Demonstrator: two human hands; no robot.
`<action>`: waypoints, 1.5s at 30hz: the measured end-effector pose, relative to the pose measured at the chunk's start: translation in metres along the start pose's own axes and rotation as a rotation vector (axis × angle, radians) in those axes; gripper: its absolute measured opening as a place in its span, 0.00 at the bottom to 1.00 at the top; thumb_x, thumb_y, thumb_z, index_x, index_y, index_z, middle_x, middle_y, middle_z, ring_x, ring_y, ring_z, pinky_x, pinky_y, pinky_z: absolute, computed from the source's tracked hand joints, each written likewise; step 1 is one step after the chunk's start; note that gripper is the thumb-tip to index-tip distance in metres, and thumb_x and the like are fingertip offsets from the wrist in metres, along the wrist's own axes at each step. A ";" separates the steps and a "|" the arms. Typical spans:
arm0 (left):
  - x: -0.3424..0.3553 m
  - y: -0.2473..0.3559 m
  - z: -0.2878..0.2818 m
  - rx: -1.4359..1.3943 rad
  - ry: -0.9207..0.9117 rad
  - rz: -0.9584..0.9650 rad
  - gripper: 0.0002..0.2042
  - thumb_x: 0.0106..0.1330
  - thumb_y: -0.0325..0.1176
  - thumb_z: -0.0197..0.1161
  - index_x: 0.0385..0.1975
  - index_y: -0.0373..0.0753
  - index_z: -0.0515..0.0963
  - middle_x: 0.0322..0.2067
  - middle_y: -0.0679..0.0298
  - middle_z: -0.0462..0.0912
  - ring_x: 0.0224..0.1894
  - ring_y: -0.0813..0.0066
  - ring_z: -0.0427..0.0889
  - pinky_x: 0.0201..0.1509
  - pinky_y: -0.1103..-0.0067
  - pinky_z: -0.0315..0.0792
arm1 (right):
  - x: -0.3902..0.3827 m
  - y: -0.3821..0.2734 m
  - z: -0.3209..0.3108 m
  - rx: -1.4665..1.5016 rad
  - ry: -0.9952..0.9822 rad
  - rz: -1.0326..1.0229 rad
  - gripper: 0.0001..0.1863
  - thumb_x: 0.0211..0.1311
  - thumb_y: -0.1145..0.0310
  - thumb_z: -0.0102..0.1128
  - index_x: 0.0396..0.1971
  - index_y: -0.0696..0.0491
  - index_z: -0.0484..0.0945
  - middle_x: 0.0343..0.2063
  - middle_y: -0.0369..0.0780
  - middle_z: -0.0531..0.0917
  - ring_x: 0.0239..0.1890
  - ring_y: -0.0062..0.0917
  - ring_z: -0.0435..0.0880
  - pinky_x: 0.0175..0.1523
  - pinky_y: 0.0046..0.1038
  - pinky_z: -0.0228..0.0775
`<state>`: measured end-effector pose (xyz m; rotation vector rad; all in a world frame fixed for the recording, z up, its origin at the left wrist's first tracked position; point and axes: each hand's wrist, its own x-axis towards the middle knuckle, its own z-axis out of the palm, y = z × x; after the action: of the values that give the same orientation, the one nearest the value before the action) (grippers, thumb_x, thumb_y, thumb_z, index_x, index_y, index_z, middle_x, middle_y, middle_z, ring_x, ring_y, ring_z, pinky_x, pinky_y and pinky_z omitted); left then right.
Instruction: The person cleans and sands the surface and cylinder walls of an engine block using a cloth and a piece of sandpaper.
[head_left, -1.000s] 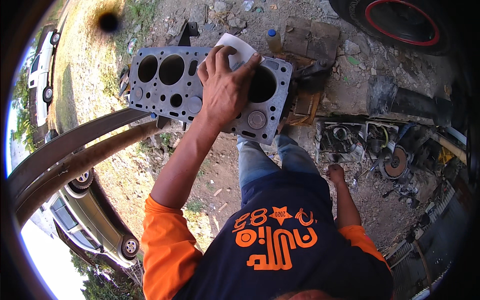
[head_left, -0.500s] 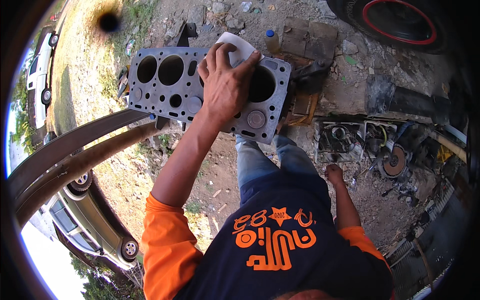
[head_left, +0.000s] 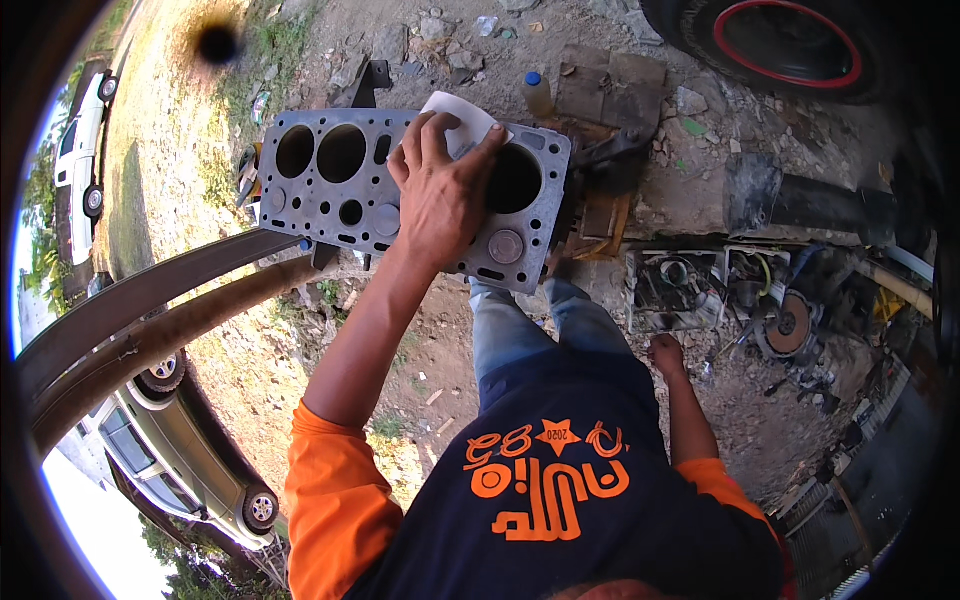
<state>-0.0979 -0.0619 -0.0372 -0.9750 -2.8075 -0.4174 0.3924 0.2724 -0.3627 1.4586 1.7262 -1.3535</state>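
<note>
Engine block (head_left: pixel 365 190) is partly hidden by left hand (head_left: pixel 438 205) (white sheet (head_left: pixel 468 122) likewise).

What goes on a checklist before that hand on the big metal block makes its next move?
1. Left hand holding the white sheet: ok.
2. Sheet on the engine block: ok.
3. Right hand away from the block: ok, down by the side.
4. Big round holes covered: not ok, three show open.
5. Blue cap on the bottle: ok.
6. Sheet's underside clean: cannot tell, hidden.
</note>
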 end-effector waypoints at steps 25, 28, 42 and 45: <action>-0.008 0.010 0.002 -0.023 -0.007 -0.069 0.22 0.74 0.35 0.61 0.66 0.60 0.83 0.65 0.45 0.71 0.74 0.41 0.63 0.75 0.50 0.51 | 0.003 -0.010 -0.001 0.106 0.023 -0.019 0.14 0.73 0.65 0.64 0.45 0.62 0.84 0.30 0.42 0.87 0.28 0.27 0.86 0.33 0.31 0.78; 0.000 0.013 0.005 -0.013 -0.001 -0.080 0.20 0.75 0.36 0.62 0.65 0.59 0.84 0.65 0.46 0.71 0.74 0.42 0.63 0.75 0.51 0.52 | -0.001 -0.014 0.002 -0.015 -0.021 -0.025 0.13 0.73 0.66 0.63 0.46 0.61 0.83 0.31 0.42 0.88 0.29 0.27 0.87 0.34 0.32 0.79; -0.014 0.017 0.005 -0.056 -0.032 -0.124 0.21 0.76 0.38 0.61 0.67 0.60 0.83 0.65 0.44 0.71 0.73 0.41 0.63 0.74 0.49 0.52 | 0.012 0.016 0.003 0.067 -0.006 -0.028 0.10 0.75 0.64 0.63 0.46 0.55 0.82 0.29 0.40 0.87 0.25 0.26 0.86 0.29 0.31 0.76; 0.004 0.019 0.011 -0.021 0.008 -0.106 0.21 0.76 0.38 0.61 0.67 0.60 0.82 0.65 0.45 0.71 0.73 0.41 0.63 0.74 0.49 0.52 | 0.005 0.007 0.006 -0.006 -0.009 -0.033 0.13 0.74 0.62 0.63 0.44 0.58 0.84 0.28 0.41 0.87 0.26 0.26 0.85 0.31 0.31 0.76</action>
<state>-0.0896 -0.0425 -0.0431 -0.8291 -2.8621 -0.4636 0.3963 0.2681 -0.3719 1.4242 1.7541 -1.3683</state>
